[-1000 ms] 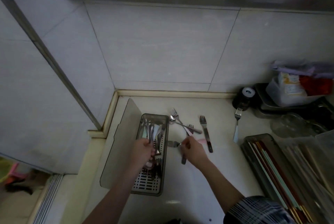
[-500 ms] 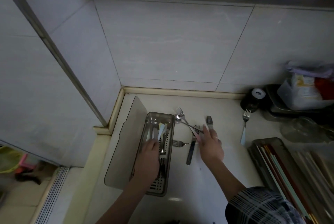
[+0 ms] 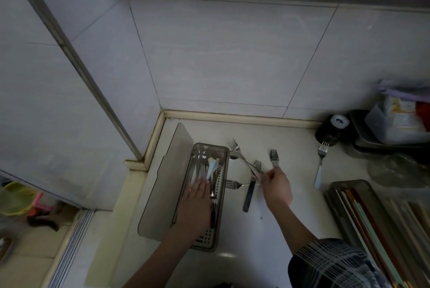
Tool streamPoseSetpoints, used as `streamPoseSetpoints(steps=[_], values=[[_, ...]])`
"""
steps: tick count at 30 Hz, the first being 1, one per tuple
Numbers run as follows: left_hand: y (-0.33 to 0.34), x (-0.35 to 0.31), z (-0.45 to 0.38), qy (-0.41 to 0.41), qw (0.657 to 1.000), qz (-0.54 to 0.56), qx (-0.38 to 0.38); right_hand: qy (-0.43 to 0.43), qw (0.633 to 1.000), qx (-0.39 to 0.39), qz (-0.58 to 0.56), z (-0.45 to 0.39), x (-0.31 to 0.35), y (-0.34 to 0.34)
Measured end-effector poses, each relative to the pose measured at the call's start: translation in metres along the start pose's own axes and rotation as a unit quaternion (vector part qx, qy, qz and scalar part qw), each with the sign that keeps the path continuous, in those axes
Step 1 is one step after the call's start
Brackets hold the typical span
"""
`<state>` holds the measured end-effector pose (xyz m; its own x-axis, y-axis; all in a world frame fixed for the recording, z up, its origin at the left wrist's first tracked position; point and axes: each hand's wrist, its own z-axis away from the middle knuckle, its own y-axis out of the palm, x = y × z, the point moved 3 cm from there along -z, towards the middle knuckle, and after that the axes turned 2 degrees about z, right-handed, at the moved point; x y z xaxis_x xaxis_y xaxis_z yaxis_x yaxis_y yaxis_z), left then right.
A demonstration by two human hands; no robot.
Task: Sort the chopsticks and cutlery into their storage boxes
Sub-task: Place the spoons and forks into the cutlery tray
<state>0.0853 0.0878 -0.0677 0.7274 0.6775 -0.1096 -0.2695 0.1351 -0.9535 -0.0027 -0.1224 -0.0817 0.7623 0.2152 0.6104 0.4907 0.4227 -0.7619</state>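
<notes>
A smoky transparent cutlery box (image 3: 223,150) stands on the counter with several pieces of cutlery inside. My left hand (image 3: 197,204) lies flat over the cutlery in it, fingers straight. To its right, loose forks and a spoon (image 3: 233,155) lie crossed on the counter. My right hand (image 3: 275,185) curls its fingers round the handle of a fork (image 3: 274,157) and touches the crossed handles beside it. A dark-handled fork (image 3: 250,192) and a silver fork (image 3: 233,184) lie just left of that hand. At the right, the chopstick box (image 3: 335,189) holds several chopsticks.
The box's lid (image 3: 167,185) lies flat left of the box. A light-handled fork (image 3: 320,166) lies apart at the right. A black jar (image 3: 332,128), a tray with plastic containers (image 3: 395,120) and a glass lid (image 3: 395,169) stand at the back right. Tiled walls close the corner.
My right hand moved up and right from the dark-handled fork and closed round the handle of the far fork. My left hand slid a little deeper into the box and flattened.
</notes>
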Motion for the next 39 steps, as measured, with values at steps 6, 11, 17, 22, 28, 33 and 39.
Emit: streamPoseSetpoints(steps=[6,11,17,22,28,33,39], values=[[-0.030,0.009,0.003,-0.080,0.899,0.371,-0.220,-0.089,0.963,-0.096,-0.237,0.022,0.053,-0.035],[-0.066,0.002,0.002,-0.037,0.889,0.377,-0.256,-0.188,0.926,-0.138,-0.296,0.039,0.091,-0.051],[-0.074,-0.003,-0.010,0.022,0.918,0.332,-0.213,-0.227,0.917,0.049,-0.326,0.054,0.121,-0.036],[-0.053,0.015,-0.009,-0.045,0.904,0.420,-0.058,-0.168,0.931,0.171,-0.274,0.051,0.108,-0.018],[-0.014,0.028,-0.008,-0.218,0.797,0.559,0.068,0.007,0.992,0.122,0.018,0.021,0.027,-0.003],[-0.029,0.015,-0.008,-0.202,0.918,0.340,0.006,0.044,0.976,0.134,0.166,0.035,0.001,0.016],[-0.035,0.010,-0.013,-0.171,0.932,0.319,0.010,0.066,0.977,0.126,0.161,0.038,0.010,0.024]])
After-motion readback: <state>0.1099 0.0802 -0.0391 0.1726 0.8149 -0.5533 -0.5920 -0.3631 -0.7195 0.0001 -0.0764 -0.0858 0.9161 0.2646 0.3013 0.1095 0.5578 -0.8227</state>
